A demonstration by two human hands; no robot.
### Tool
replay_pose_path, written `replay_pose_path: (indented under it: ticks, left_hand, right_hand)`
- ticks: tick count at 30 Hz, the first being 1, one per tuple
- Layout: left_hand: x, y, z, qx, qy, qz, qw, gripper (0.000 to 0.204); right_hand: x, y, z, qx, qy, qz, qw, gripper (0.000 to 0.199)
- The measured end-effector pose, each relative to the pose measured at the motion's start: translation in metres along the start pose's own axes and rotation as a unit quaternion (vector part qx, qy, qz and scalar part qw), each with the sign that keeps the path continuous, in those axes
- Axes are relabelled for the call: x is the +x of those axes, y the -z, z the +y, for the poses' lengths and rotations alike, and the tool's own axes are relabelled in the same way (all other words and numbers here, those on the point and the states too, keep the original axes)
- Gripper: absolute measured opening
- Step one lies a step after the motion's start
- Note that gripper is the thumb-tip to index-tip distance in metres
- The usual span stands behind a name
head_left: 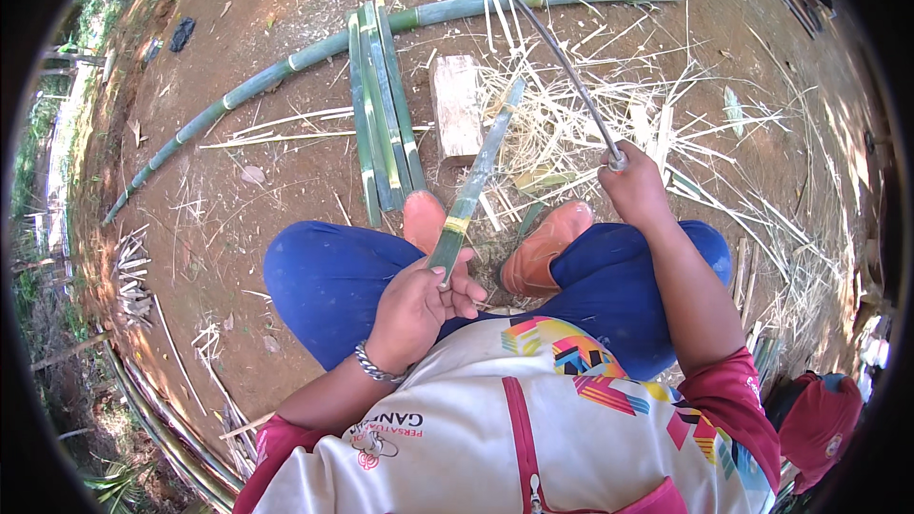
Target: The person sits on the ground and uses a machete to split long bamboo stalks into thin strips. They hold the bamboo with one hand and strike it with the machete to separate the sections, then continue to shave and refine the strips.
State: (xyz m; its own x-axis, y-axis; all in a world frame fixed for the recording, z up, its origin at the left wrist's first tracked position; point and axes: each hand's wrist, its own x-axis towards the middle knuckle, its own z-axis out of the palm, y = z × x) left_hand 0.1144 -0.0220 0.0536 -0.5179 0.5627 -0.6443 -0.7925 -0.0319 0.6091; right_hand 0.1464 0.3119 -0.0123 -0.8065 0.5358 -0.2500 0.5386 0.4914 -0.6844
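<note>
A split green bamboo slat (473, 181) slants up and away from my lap, with its near end in my left hand (419, 303). The thumb lies over the slat and some of the fingers are loosely spread beneath it. My right hand (633, 188) is closed round the handle of a long, narrow-bladed machete (573, 71). Its blade points away and to the left, right of the slat and apart from it. Beyond the slat's far end, a squared wooden block (456, 109) rests on the ground.
Several split bamboo lengths (386, 114) lie left of the block, reaching to a long bamboo pole (314, 52) that curves across the far side. Pale bamboo shavings (562, 114) litter the ground to the right. A red cap (824, 428) is at the lower right.
</note>
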Motion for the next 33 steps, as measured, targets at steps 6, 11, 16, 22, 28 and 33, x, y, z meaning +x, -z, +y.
replay_pose_path:
  ticks: [6, 11, 16, 22, 28, 33]
  left_hand:
    - [-0.011, 0.021, 0.015, 0.085, -0.035, 0.104, 0.99, 0.022]
    - [0.002, 0.039, 0.021, 0.307, -0.178, 0.152, 0.922, 0.026]
    - [0.009, 0.029, 0.068, 0.413, -0.325, 0.207, 0.825, 0.033]
    - [-0.031, 0.004, 0.144, 0.434, -0.431, 0.235, 0.755, 0.034]
    - [-0.097, 0.007, 0.198, 0.475, -0.471, 0.248, 0.701, 0.032]
    - [-0.119, 0.011, 0.22, 0.478, -0.479, 0.255, 0.691, 0.033]
  right_hand:
    - [-0.003, -0.006, 0.004, -0.006, 0.023, 0.014, 1.0, 0.021]
    - [-0.013, -0.01, -0.004, -0.054, 0.027, 0.01, 0.998, 0.027]
    - [-0.024, -0.008, -0.014, -0.07, 0.043, -0.002, 0.997, 0.03]
    - [-0.032, -0.003, -0.004, -0.073, 0.059, 0.023, 0.995, 0.031]
    - [-0.043, -0.002, -0.006, -0.065, 0.089, 0.029, 0.994, 0.026]
    - [-0.046, -0.003, -0.003, -0.062, 0.087, 0.029, 0.994, 0.025]
